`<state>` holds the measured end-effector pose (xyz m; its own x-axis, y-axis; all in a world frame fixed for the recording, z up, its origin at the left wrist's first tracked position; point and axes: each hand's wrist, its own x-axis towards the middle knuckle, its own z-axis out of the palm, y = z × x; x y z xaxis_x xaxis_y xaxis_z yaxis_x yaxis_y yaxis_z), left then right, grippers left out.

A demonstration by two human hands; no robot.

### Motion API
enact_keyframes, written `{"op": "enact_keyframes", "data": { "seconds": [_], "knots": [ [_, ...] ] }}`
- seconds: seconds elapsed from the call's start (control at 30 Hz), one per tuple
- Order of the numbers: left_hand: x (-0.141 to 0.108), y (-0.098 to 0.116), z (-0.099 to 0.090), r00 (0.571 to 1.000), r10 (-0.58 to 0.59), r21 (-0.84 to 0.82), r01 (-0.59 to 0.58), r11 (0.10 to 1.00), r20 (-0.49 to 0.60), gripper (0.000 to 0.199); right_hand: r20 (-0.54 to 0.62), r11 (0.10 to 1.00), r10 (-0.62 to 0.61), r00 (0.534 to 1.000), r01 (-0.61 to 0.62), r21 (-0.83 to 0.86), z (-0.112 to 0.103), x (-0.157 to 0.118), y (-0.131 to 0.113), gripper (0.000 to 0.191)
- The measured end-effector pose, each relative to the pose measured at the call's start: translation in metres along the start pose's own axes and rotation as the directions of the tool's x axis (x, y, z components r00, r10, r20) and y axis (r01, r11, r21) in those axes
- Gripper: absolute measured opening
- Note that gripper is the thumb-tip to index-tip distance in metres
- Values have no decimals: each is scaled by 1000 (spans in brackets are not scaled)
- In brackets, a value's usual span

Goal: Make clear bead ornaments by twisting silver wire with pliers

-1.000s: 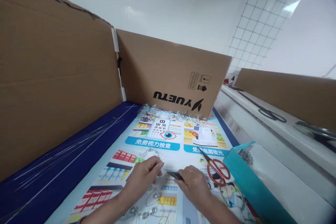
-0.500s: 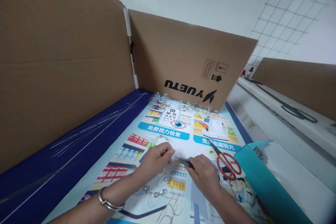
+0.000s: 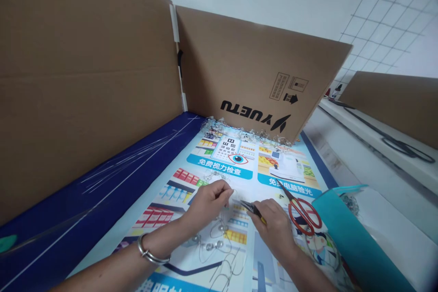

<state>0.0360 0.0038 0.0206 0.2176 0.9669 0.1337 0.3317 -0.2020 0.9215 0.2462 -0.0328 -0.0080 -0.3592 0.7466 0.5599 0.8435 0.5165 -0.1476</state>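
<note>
Dark-blue worktop (image 3: 112, 191): I see it along the left, a colourful printed paper sheet (image 3: 118, 232) spread over it under both hands.
Bare left hand (image 3: 212, 198): grip pinched, thumb against fingers; I read it as holding wire, though the fingers hide the exact hold. A round silver-coloured metal bangle (image 3: 150, 257) circles its wrist.
Thin wire strand with clear round beads (image 3: 210, 247): lies below the left hand's pinch, straggling over the sheet toward the wearer in loose curves rather than along one axis; its upper part seems to lead into the pinch. The left hand is nearer.
Gap at the pinch: I make out a faint line between fingertips and tool, but cannot tell whether they are joined.
Slim dark metal pliers with black-and-yellow handles (image 3: 253, 208): long axis slopes from upper left to lower right, nose aimed at the left pinch and near it. I judge this the relation that counts. Whether the nose is parted, I cannot tell.
Bare right hand (image 3: 275, 223): grip wrapped around the handles.
Red-handled scissors with dark blades (image 3: 294, 200): just beyond the right hand, points away.
Teal box with white inside (image 3: 359, 237): farther right.
</note>
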Motion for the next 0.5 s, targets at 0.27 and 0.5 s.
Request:
{"op": "enact_keyframes", "data": {
  "seconds": [0.27,0.5],
  "knots": [
    [-2,0,3,999,-35,-19,35,999,35,23,20,983,-146,989,148,-108,-12,2,-11,19],
    [-3,4,6,989,-111,-50,116,992,100,21,72,943,-247,966,256,-210,-19,5,-17,23]
  ]
}}
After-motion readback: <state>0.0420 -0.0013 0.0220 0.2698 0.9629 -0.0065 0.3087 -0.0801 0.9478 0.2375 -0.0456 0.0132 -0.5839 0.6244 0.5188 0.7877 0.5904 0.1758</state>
